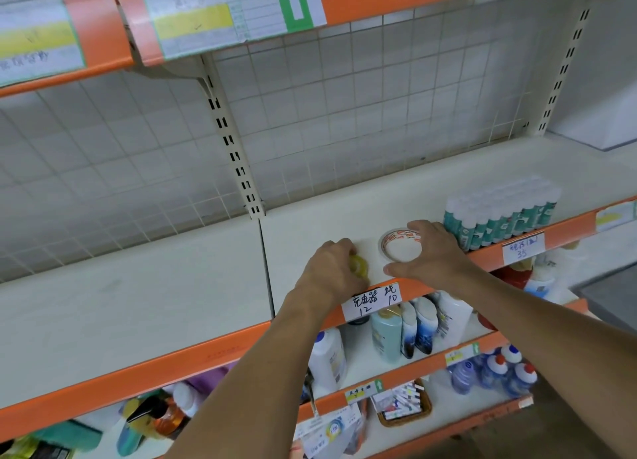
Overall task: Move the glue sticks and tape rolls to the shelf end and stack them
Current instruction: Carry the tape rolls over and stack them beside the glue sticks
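Observation:
On the cream shelf (138, 303), a small yellowish tape roll (359, 264) lies near the front edge, and my left hand (336, 269) curls its fingers round it. Just to the right lies a wider clear tape roll with red print (401, 246). My right hand (432, 253) wraps round that roll's right side, thumb stretched along its front. A wrapped pack of glue sticks (499, 213) with white caps and green labels stands upright at the shelf's right, just beyond my right hand.
A wire-grid back panel rises behind the shelf. Handwritten price tags (375, 300) hang on the orange front rail. Shelves below hold bottles (387, 334), a small basket (405, 407) and other goods. Another orange-edged shelf hangs overhead.

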Demonstrator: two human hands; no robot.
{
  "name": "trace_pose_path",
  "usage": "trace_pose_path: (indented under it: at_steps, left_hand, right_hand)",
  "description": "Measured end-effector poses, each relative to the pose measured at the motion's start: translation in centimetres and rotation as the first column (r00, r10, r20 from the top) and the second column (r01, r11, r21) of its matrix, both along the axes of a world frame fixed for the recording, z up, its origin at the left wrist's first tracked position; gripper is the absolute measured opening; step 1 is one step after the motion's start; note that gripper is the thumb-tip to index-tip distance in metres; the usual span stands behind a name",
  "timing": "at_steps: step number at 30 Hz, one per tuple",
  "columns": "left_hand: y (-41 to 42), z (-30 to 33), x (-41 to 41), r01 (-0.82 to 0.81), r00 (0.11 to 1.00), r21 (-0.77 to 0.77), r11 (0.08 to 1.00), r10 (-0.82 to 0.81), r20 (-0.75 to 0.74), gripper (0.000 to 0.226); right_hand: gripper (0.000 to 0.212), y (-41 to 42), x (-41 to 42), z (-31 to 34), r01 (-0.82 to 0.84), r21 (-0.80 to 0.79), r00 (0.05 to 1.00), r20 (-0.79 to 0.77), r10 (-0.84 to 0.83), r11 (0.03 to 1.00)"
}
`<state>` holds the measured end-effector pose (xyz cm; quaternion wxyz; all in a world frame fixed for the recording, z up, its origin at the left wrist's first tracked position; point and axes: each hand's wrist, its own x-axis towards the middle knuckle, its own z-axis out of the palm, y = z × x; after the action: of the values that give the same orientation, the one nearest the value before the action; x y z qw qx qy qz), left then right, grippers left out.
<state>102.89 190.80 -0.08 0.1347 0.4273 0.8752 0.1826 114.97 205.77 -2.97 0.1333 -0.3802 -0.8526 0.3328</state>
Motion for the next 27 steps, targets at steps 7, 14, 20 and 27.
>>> trace_pose_path:
  at_steps: [7, 14, 20, 27]
  left_hand:
    - [0.8, -0.3, 0.3, -0.058, 0.997, -0.032, 0.998, 0.06, 0.057, 0.055]
    - [0.7, 0.3, 0.7, -0.078, 0.989, -0.117, 0.99, 0.091, 0.116, 0.06]
    - [-0.3, 0.7, 0.9, -0.103, 0.967, -0.056, 0.993, 0.113, 0.228, 0.071]
    - [-2.1, 0.3, 2.0, -0.218, 0.938, 0.113, 0.969, 0.176, 0.299, 0.074]
  right_hand:
    - [0.106, 0.3, -0.1, -0.2, -0.008, 0.043, 0.999, 0.038, 0.006, 0.999]
    - [0.111, 0.8, 0.1, -0.2, -0.057, 0.0, 0.997, 0.056, 0.057, 0.998]
    - [0.117, 0.5, 0.0, -0.2, -0.054, 0.037, 0.994, 0.092, 0.05, 0.998]
    - [0.117, 0.1, 0.8, 0.0, -0.094, 0.102, 0.995, 0.037, 0.09, 0.99]
